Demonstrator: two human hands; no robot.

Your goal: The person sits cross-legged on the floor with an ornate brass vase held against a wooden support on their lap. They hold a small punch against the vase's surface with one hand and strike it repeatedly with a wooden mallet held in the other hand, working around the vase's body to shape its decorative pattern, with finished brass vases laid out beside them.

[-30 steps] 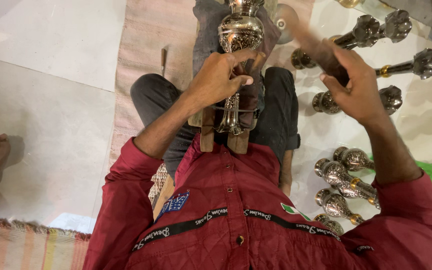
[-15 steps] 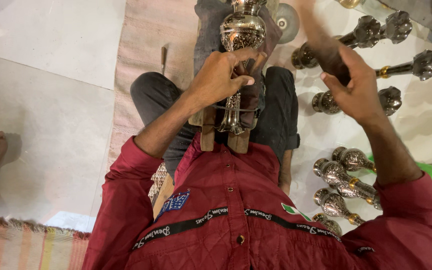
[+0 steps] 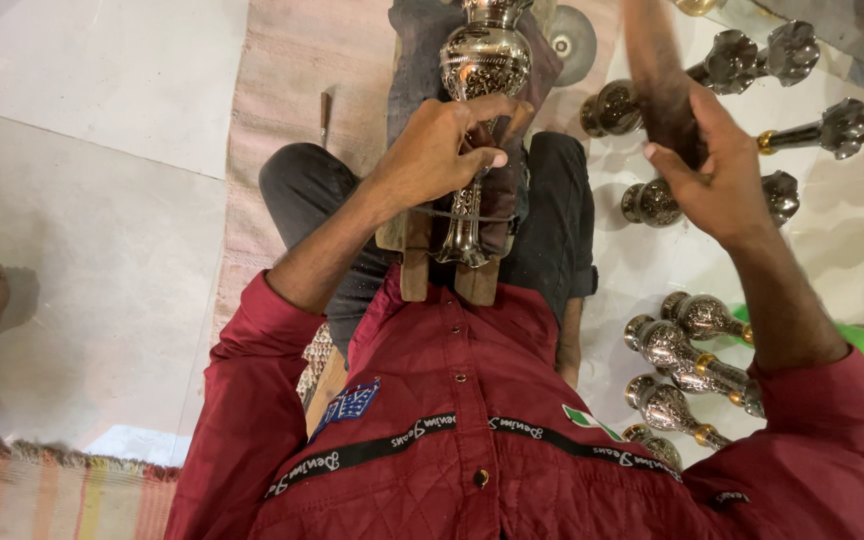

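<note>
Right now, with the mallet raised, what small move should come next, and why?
Probably a short downward stroke of the wooden mallet in the right hand onto the tool under the left hand. The mallet is blurred and lifted, while the left hand presses against the engraved metal vase resting on the wooden block.

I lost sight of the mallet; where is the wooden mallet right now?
In the head view, the wooden mallet is raised at upper right, gripped by the right hand, beside the engraved metal vase that the left hand steadies.
</note>
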